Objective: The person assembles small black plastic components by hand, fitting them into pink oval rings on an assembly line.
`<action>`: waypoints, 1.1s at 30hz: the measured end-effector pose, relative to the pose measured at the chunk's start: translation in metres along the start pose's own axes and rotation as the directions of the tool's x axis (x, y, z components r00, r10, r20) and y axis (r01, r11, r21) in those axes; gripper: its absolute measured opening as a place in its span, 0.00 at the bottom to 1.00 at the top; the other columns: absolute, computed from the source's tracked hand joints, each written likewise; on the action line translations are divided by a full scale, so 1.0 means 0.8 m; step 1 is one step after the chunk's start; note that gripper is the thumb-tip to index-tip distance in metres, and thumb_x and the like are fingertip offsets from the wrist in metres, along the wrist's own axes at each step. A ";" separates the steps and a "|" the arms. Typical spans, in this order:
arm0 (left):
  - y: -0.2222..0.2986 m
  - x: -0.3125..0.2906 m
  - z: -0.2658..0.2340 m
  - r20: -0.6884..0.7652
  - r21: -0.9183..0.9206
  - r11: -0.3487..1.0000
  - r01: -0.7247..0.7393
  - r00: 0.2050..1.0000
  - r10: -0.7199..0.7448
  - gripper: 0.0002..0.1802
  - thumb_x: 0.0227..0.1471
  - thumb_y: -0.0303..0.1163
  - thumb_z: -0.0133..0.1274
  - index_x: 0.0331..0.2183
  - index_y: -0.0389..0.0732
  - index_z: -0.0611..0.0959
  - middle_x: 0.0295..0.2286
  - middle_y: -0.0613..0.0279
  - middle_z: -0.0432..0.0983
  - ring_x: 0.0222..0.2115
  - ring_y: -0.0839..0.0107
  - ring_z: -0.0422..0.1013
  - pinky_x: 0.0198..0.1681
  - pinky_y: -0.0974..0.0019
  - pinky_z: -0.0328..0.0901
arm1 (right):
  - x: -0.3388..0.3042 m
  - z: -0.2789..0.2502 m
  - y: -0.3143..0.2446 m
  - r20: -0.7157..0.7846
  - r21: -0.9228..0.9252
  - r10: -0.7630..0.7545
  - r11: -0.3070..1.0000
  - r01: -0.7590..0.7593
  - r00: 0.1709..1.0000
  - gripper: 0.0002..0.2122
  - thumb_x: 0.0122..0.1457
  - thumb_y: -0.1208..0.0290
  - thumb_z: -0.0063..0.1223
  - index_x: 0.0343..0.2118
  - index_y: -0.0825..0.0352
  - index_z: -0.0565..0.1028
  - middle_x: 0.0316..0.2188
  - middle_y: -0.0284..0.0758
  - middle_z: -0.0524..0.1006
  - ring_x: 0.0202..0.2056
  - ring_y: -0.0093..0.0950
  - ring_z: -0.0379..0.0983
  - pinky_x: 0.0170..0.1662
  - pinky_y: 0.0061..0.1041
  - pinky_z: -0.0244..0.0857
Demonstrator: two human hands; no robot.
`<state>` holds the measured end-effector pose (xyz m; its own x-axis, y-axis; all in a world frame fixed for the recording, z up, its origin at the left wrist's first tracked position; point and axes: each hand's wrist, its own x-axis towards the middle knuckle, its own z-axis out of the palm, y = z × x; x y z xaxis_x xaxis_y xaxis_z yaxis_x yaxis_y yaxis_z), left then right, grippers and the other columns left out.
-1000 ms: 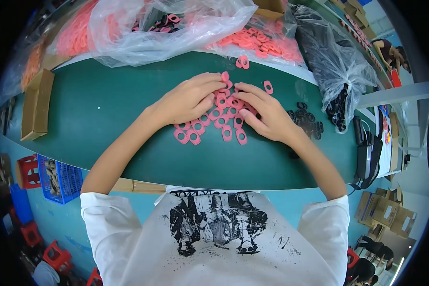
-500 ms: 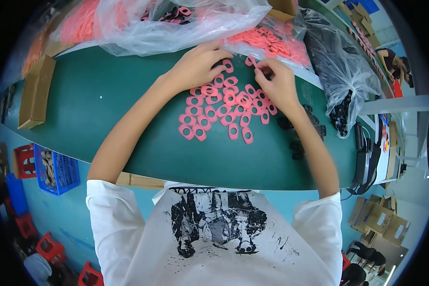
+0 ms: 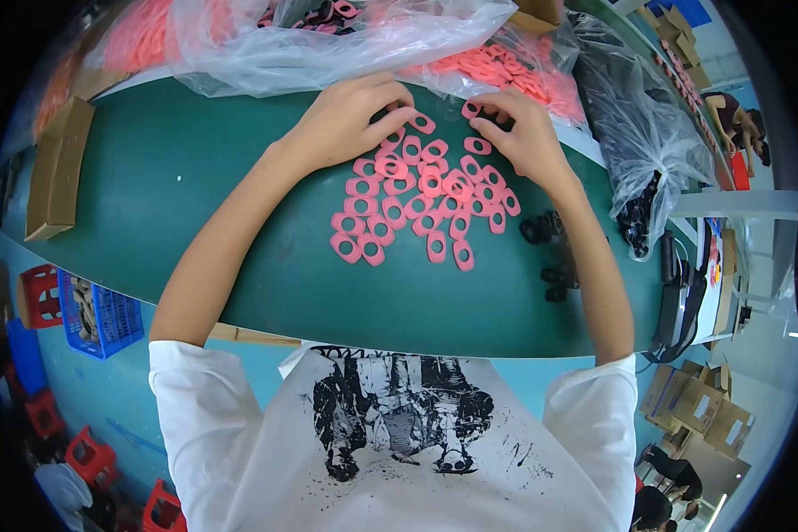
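Note:
Many flat pink oval plastic pieces with a round hole (image 3: 361,206) lie spread on the green table (image 3: 266,275), some overlapping. At the far left of this spread is my left hand (image 3: 353,120), its thumb and forefinger apart beside one pink piece (image 3: 422,122). My right hand (image 3: 528,137) is across from it, fingers curved and thumb held away from the forefinger. Its forefinger touches or overlaps a pink piece (image 3: 471,109), and another pink piece (image 3: 478,145) lies just below the thumb. Neither hand plainly grips anything.
A clear plastic bag (image 3: 328,58) and heaped pink pieces (image 3: 496,66) line the far edge. Small black parts (image 3: 541,229) lie by my right forearm. A tied bag of black parts (image 3: 638,133) stands at right, an open cardboard box (image 3: 59,168) at left. A blue crate (image 3: 115,319) is below.
My left hand has drawn slightly left, away from the piece near its fingertips. My right hand has shifted right and opened from a pinch; a piece now shows below its thumb.

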<state>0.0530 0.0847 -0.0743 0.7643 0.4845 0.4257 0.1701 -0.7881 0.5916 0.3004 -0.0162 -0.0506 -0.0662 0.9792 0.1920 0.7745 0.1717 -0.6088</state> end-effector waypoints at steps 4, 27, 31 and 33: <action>0.002 -0.016 -0.005 0.042 0.047 0.998 -0.036 0.999 0.034 0.09 0.50 0.32 0.56 0.34 0.38 0.82 0.32 0.60 0.74 0.34 0.59 0.72 0.41 0.59 0.66 | 0.013 0.004 0.006 -0.050 -0.170 -0.032 0.985 0.023 0.998 0.10 0.54 0.73 0.60 0.38 0.70 0.77 0.32 0.35 0.77 0.33 0.28 0.74 0.38 0.24 0.68; 0.011 -0.018 -0.026 0.199 -0.018 0.999 0.030 0.980 -0.025 0.15 0.43 0.26 0.63 0.36 0.36 0.78 0.33 0.58 0.73 0.37 0.56 0.71 0.40 0.57 0.66 | 0.005 0.012 -0.056 0.268 -0.015 -0.287 0.953 0.302 0.920 0.10 0.48 0.79 0.61 0.35 0.69 0.79 0.36 0.37 0.77 0.38 0.35 0.72 0.41 0.31 0.68; 0.023 -0.010 -0.031 0.203 -0.105 0.984 0.143 0.972 -0.120 0.13 0.44 0.25 0.62 0.32 0.36 0.74 0.32 0.58 0.72 0.34 0.57 0.70 0.38 0.57 0.65 | 0.009 0.012 -0.044 0.240 0.036 -0.200 0.980 0.198 0.950 0.06 0.49 0.81 0.60 0.32 0.70 0.79 0.34 0.36 0.77 0.38 0.33 0.73 0.37 0.31 0.69; 0.026 -0.007 -0.034 0.309 -0.135 0.921 0.366 0.899 -0.312 0.13 0.45 0.23 0.60 0.29 0.37 0.71 0.30 0.60 0.72 0.31 0.57 0.69 0.37 0.57 0.64 | 0.005 0.012 -0.036 0.174 -0.058 -0.266 0.958 0.280 0.948 0.06 0.49 0.81 0.59 0.31 0.70 0.79 0.33 0.36 0.77 0.37 0.33 0.73 0.37 0.31 0.69</action>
<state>0.0353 0.0763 -0.0456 0.8259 0.5636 -0.0132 0.3521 -0.4973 0.7929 0.2718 -0.0163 -0.0392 -0.3787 0.9013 0.2102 0.7599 0.4324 -0.4853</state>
